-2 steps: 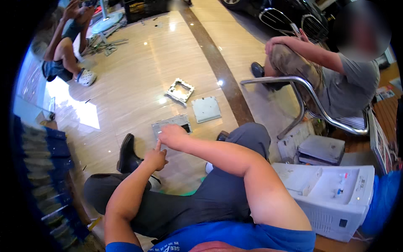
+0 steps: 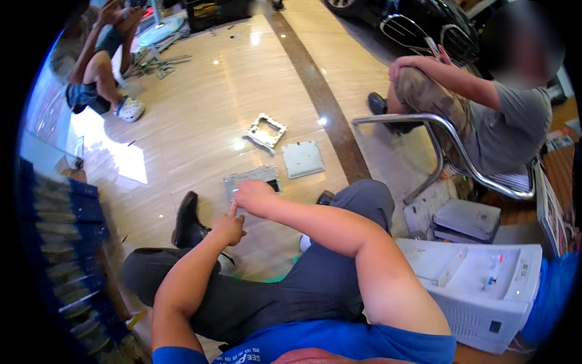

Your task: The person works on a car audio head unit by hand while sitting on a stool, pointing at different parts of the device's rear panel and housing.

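On the floor between my feet lies a flat grey rectangular panel (image 2: 247, 174) with a dark opening at its right end. My right hand (image 2: 256, 197) rests over the panel's near side, its fingers curled in; whatever they grip is hidden beneath the hand. Just nearer to me, my left hand (image 2: 228, 229) has its index finger stretched up to the right hand's fingertips, with the thumb apart and the other fingers loosely bent. Beyond the panel sit a pale square frame (image 2: 267, 131), open in the middle, and a flat light-grey square plate (image 2: 302, 159).
A person (image 2: 506, 115) sits on a metal-framed chair (image 2: 461, 155) at right; another person (image 2: 100, 79) crouches at far left. A white water dispenser (image 2: 470, 291) lies at my right. Blue-edged stacked items (image 2: 57, 242) stand at left. A black boot (image 2: 189, 221) is near my hands.
The whole view has shifted slightly, so things sit a little further right. Both hands keep nearly the same pose at the panel.
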`<state>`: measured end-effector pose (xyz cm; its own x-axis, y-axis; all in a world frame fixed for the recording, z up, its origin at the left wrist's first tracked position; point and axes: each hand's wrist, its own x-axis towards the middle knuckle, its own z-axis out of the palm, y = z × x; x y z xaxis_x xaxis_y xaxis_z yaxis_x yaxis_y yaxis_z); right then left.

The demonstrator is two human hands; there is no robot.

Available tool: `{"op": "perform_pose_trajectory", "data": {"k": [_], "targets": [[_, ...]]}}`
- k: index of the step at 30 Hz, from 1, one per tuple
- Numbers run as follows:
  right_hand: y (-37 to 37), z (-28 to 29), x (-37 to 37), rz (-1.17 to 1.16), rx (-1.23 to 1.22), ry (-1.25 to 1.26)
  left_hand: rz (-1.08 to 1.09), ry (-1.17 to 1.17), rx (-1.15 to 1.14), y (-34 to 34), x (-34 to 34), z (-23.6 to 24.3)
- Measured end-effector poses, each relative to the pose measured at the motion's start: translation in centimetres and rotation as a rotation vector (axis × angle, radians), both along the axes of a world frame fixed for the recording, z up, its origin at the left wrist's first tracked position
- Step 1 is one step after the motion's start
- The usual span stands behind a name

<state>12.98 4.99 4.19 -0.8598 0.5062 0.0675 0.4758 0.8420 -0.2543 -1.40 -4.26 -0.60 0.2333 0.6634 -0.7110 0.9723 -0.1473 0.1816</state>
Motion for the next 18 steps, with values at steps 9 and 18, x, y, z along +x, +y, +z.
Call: {"op": "perform_pose_trajectory", "data": {"k": [9, 18], "targets": [[-0.7, 1.0, 0.8, -0.066, -0.115, -0.176, -0.017, -0.053, -0.017, -0.5, 0.9, -0.6], [-0.1, 1.2, 0.4, -0.057, -0.087, -0.233, -0.009, -0.055, -0.029, -0.4, 0.7, -0.3]]}}
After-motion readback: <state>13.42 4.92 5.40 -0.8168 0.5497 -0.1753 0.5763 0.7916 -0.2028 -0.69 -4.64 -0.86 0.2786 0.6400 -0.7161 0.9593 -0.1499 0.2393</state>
